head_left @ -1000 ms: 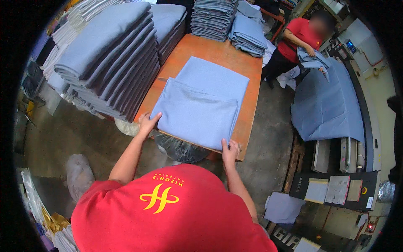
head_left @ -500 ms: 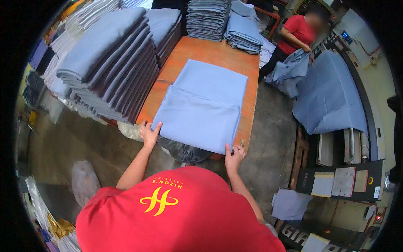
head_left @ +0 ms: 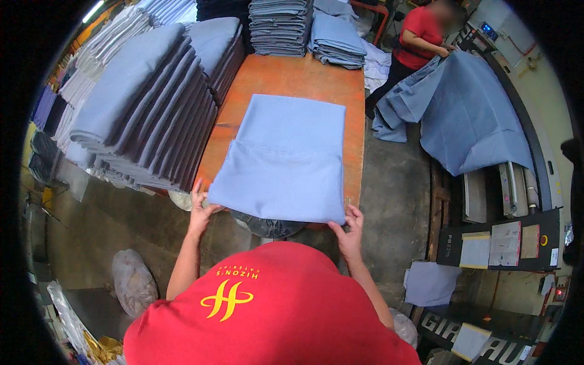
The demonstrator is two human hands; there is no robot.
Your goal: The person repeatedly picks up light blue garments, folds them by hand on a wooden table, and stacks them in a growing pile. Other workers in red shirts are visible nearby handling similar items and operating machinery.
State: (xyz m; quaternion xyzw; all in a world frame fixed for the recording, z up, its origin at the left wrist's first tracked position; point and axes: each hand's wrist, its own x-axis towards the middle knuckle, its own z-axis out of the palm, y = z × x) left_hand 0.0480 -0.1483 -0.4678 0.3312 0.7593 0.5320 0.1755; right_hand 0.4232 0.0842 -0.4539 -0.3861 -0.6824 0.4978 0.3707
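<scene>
While resting at the near end of an orange table (head_left: 292, 76), shows as a flat, pale-blue folded cloth (head_left: 283, 164), with the near half doubled under a second layer. Covers the table's near edge and seems to hang slightly past. At the near left corner, left hand (head_left: 204, 210) with thumb and fingers spread rather than closed on fabric. At the near right corner, right hand (head_left: 348, 228) likewise spread, thumb and fingers parted. Cannot tell about any contact underneath.

Could slip off the near edge if tugged down or released with too much overhang. Could skew or crease if pulled harder at one corner than the other. Farther left, beside the working space, a tall stack (head_left: 131, 85) of folded blue cloths with a fanned front; could shift or topple if bumped by an arm.

Toward the far right, a co-worker (head_left: 421, 30) in red, handling a larger blue sheet (head_left: 471, 115).

As for writing: on the red shirt (head_left: 274, 322) nearest the camera, a yellow emblem (head_left: 226, 300) with small yellow lettering. At near right, a dark panel (head_left: 447, 243) with paper sheets (head_left: 473, 250), too small to make out; below, bold white lettering (head_left: 443, 328) on black.
</scene>
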